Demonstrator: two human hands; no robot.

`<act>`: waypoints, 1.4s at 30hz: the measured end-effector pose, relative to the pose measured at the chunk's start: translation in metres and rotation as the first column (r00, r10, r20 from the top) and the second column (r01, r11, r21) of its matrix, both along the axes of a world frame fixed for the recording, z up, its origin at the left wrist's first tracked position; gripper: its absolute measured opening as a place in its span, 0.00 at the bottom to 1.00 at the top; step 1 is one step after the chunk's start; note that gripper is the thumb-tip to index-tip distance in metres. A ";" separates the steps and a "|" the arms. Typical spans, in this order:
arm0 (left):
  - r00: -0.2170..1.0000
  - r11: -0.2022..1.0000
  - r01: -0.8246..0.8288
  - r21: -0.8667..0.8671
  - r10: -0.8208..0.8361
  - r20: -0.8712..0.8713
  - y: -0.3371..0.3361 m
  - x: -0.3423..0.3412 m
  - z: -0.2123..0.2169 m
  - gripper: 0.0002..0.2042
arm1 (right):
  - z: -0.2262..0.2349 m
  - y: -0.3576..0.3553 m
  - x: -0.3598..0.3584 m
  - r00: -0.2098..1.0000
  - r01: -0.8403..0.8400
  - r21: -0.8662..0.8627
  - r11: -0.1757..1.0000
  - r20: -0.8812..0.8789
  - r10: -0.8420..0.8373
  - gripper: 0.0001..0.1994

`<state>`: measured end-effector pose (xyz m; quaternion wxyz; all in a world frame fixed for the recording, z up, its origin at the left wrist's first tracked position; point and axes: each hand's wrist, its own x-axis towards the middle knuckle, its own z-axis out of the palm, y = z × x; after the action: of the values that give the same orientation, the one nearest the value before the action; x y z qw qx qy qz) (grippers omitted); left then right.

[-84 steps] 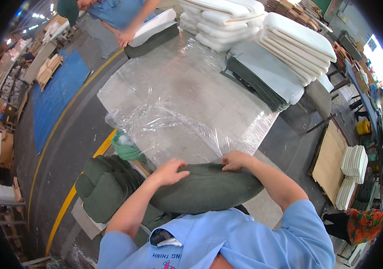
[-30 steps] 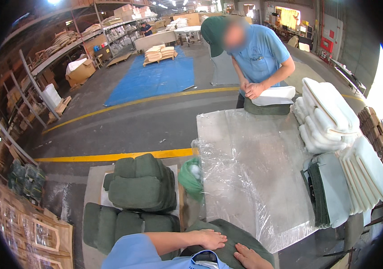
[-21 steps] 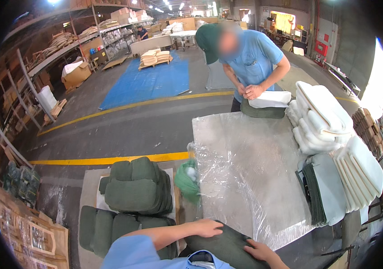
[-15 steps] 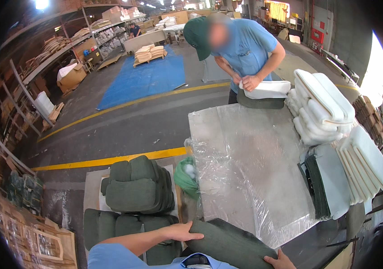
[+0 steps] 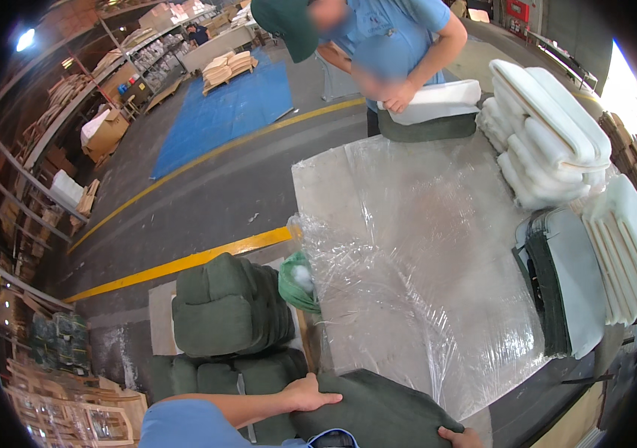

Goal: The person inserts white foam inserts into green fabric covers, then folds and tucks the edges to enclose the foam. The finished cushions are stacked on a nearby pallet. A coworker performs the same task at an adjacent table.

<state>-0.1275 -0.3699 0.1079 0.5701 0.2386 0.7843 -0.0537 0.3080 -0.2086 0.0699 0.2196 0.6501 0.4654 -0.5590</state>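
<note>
Dk-green upholstered cushion [image 5: 378,407] at person's front, by near edge of table; clock dirs taken from it. L hand [image 5: 305,393] on its L edge: thumb on top, closed to cushion's thickness, other fingers mostly hidden. R hand [image 5: 463,438] gripping R end, partly cut off by frame; exact finger spread can't tell. Plastic-covered table [image 5: 378,194] 12–1 o'clock. Green bag [image 5: 297,287] 11. Stacked green cushions [image 5: 217,313] 10. Grey-green covers [image 5: 568,276] 2. White padding stack [image 5: 546,142] 1. Co-worker [image 5: 400,33] 12, bent over white pad [image 5: 438,102].

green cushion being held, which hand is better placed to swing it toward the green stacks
Likely the left hand: it grips the end of the green cushion nearer the green stacks, while the right hand holds the farther end.
</note>
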 end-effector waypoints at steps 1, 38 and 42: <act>1.000 1.000 0.013 -0.018 -0.013 -0.008 0.003 -0.001 -0.003 0.55 | -0.004 0.000 0.003 1.000 -0.006 -0.004 1.000 0.007 0.006 0.38; 0.948 0.644 0.253 0.722 -0.014 -0.319 0.148 -0.024 0.023 0.32 | 0.045 -0.024 0.011 0.542 0.811 0.344 0.472 -0.745 -0.388 0.18; 0.905 0.333 0.097 0.938 0.362 -0.222 0.236 -0.025 0.064 0.31 | 0.103 -0.074 -0.046 0.576 0.809 0.565 0.162 -0.817 -0.024 0.20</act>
<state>-0.1522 -0.1342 0.1716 0.1620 0.4381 0.7858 0.4054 0.2616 -0.2822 0.1734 -0.5525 0.5177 0.5118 -0.4058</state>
